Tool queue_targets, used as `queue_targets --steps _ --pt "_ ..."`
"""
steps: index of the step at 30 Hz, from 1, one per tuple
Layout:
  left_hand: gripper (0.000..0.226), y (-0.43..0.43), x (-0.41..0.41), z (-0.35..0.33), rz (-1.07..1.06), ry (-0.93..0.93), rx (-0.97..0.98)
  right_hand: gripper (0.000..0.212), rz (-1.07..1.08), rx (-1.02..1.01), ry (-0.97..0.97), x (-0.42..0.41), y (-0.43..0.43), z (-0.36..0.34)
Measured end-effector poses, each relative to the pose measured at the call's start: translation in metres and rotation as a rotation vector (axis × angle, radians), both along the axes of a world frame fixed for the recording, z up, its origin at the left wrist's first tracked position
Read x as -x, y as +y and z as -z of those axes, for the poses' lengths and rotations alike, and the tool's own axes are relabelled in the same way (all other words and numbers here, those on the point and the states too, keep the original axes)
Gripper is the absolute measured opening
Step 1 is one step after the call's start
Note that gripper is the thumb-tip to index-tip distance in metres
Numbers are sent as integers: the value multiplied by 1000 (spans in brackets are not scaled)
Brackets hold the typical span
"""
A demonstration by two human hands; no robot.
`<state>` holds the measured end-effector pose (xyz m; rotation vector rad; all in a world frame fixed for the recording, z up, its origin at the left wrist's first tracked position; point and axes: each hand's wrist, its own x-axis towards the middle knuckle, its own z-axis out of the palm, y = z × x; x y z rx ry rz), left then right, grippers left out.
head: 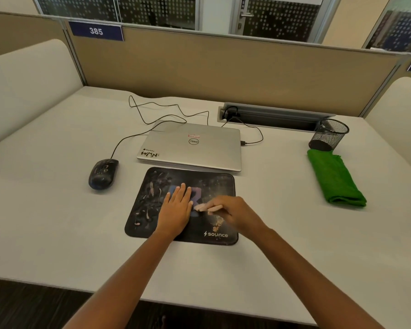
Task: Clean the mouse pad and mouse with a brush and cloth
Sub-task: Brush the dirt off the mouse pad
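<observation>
Across the whole lower frame runs the pale desk (57, 210), a hard, flat backing for everything on it; above centre lies the closed silver laptop (192, 146), touching or nearly touching the far edge of the mouse pad (142, 210); that dark printed pad sits at centre frame and looks thin, soft and floppy, likely light enough to creep or ripple under a stroke, so it wants pinning flat rather than lifting; the left hand (176, 207) does just that, fingers straight and palm pressed on the pad's middle, gripping nothing.

At the right of the frame the green cloth (335, 179) lies folded and untouched, limp and easy to bunch, best taken by a whole fold; just beyond it stands a black mesh pen holder (328, 136).

Left of the pad, well apart from both hands, rests the black mouse (103, 173); it should be rigid, smooth and light, best held by its sides, and its cable may drag.

Right of centre, the right hand (235, 212) has its fingers curled round a small pale thing, motion-blurred, which I take for the brush (201, 207); its tip is at the pad's surface, just beside the left hand; pale crumbs (217, 223) lie beneath the right hand.
</observation>
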<state>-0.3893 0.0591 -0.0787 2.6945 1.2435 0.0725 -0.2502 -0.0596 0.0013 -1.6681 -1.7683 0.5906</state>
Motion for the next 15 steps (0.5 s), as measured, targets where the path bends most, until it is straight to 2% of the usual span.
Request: queue_targets --steps 7,10,15 --pt "48 -4 7 3 6 -91 -34 16 -81 158 -17 -32 -26 -12" --pt "47 -3 7 4 15 -101 -28 14 44 118 46 -34 -23 -16" --pt "49 -2 8 5 27 -68 -54 19 315 -82 329 3 -12 -5"
